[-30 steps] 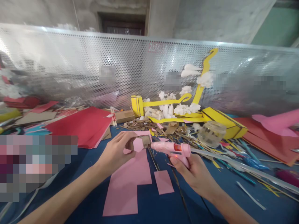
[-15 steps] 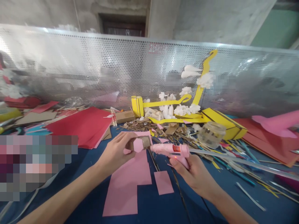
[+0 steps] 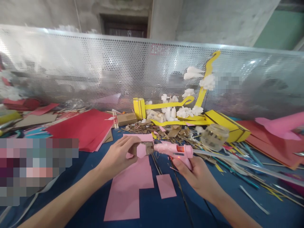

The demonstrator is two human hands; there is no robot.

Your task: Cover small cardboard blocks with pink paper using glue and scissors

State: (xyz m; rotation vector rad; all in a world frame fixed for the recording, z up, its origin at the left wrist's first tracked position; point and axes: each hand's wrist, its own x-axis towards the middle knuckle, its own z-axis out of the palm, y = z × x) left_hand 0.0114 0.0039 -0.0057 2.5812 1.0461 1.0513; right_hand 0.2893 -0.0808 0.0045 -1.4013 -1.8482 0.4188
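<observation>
My left hand [image 3: 121, 152] pinches a small open cardboard ring [image 3: 149, 148] with flat, angled sides, its far end turned to the right. In my right hand [image 3: 196, 174] is a pink hot glue gun [image 3: 174, 150], its red light lit and a long clear glue stick [image 3: 225, 160] running out of its back. The nozzle is at the right edge of the cardboard ring; whether it touches is hard to tell. Beneath both hands lies a cut pink paper sheet [image 3: 125, 193], with a smaller pink paper piece [image 3: 166, 186] to its right.
Red paper sheets [image 3: 83, 129] lie at the left. Behind are cardboard scraps [image 3: 163, 133], a clear jar [image 3: 215, 136] and yellow paper stands with white cotton [image 3: 171, 112]. Thin strips and sticks [image 3: 239, 177] litter the right side. A perforated metal panel [image 3: 133, 63] rises at the back.
The cardboard ring has tilted slightly in my left hand. The glue gun has shifted a little and its nozzle stays beside the ring's right edge.
</observation>
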